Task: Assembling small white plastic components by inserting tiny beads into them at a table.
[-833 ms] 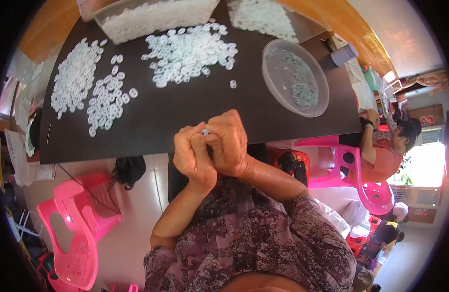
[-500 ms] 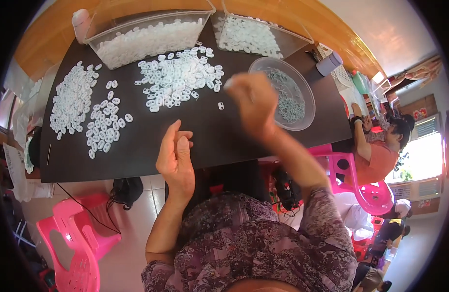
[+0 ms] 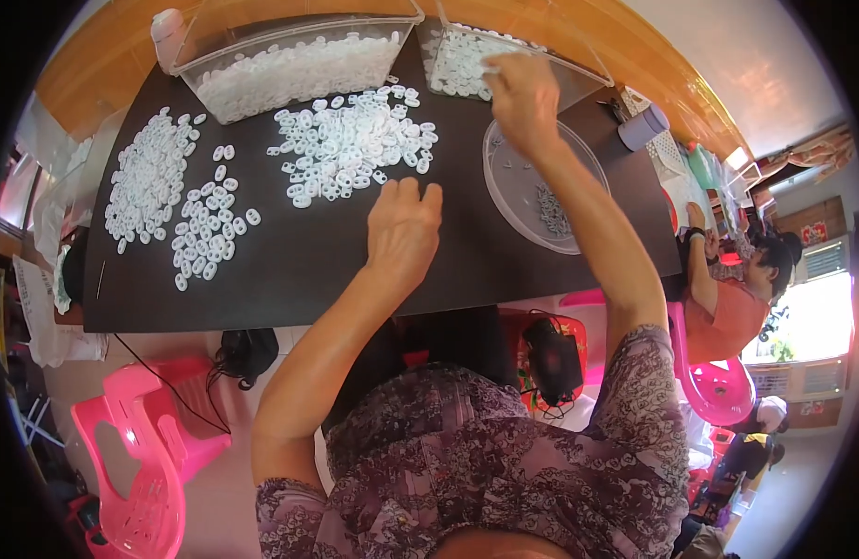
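My left hand is over the dark table, back of the hand up, fingers bent down at the near edge of a heap of white oval two-holed plastic pieces. Whatever its fingertips hold is hidden. My right hand reaches out over the right clear bin of white pieces, its fingers drawn together; I cannot make out anything between them. Beneath my right forearm stands a round clear tub with small grey metal screws or pins in it.
A larger clear bin of white parts stands at the back. Two more groups of white oval pieces, a dense pile and a looser one, lie left. A lavender cup stands right. Another person sits beyond the table's right end.
My right hand has moved up and away, from beside the tub to above the right bin. My left hand has gone forward and right, turning palm down where a lone white piece lay.
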The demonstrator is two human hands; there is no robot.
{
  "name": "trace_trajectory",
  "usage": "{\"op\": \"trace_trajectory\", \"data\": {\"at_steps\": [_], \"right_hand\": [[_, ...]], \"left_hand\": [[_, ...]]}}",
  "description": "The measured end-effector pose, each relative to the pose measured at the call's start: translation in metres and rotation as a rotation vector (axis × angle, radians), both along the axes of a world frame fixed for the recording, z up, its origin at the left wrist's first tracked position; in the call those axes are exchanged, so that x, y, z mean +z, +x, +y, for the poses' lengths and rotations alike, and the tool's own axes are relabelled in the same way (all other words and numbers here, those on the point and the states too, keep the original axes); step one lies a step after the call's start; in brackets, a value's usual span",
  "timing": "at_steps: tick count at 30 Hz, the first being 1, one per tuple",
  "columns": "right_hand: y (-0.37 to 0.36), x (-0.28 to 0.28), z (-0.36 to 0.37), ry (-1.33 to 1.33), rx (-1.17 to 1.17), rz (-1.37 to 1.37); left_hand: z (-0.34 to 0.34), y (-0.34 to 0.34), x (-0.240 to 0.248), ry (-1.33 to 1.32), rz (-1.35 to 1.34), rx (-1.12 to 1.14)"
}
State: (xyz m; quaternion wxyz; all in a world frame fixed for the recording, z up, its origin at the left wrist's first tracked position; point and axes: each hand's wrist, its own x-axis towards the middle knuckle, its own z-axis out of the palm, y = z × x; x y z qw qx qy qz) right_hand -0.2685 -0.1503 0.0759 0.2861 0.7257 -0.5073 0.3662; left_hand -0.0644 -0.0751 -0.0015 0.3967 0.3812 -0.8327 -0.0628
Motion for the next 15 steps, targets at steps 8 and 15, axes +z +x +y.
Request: {"op": "trace_trajectory", "data": {"at_steps": [8,15], "right_hand": [[0.029,-0.027,0.067,0.302,0.119,-0.128],[0.055,-0.033,0.118,0.704,0.201,-0.636]], "left_hand": [[-0.009,-0.005,0.002,-0.034,-0.242,-0.054],[0.009,0.024,0.009,0.234,0.151,-0.123]]}}
